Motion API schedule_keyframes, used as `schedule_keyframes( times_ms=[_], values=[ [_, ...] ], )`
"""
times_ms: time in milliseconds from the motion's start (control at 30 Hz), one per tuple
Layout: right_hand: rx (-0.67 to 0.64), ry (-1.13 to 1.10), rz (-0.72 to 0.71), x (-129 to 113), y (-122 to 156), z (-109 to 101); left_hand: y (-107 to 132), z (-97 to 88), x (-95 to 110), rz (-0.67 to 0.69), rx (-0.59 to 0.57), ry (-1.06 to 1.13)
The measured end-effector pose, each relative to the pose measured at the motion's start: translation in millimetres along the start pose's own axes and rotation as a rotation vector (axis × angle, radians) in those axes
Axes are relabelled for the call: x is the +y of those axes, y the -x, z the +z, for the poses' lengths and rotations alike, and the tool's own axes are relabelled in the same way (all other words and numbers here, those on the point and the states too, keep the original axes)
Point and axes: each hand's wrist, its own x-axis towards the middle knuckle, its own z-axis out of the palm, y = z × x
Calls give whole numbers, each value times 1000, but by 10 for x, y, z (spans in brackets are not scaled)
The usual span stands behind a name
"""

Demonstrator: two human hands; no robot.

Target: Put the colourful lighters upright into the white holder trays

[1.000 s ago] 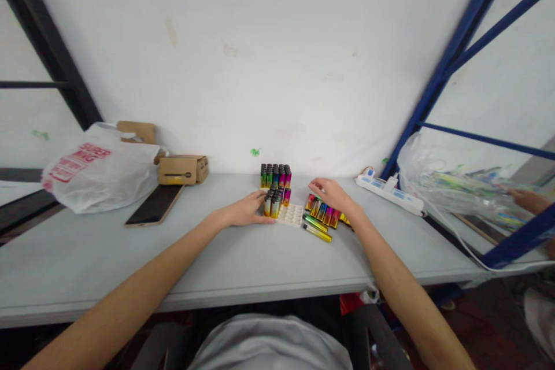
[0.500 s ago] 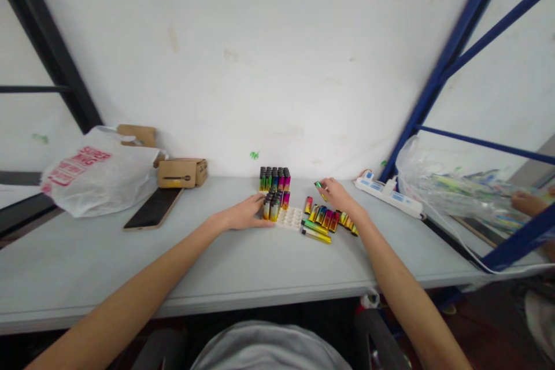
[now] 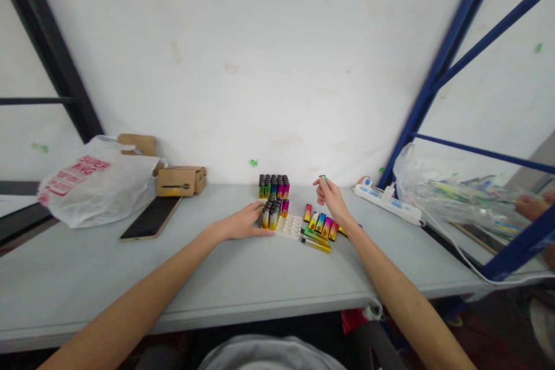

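Pinching a green-ended lighter in right hand, left hand beside glossy, upright, black-topped lighters, grip unclear

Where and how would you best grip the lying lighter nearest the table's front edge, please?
I'd likely pinch the front lighter across its yellow body, from above and the near side: it lies flat and slender, with the green lighter close behind.

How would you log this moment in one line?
left hand: at left end of tray; right hand: holding lighter; tray: partly filled; loose lighters: right of tray
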Motion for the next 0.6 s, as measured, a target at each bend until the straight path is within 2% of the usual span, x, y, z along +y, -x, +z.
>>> schedule_keyframes(
  times_ms=[167,333,600],
  values=[
    [49,247,-55,65,81,171,8,3,-2,42,22,23],
    [100,410,-80,54,127,272,-5,7,-1,15,11,8],
    [-31,466,-137,62,188,381,-7,1,17,26,21,27]
  ],
)
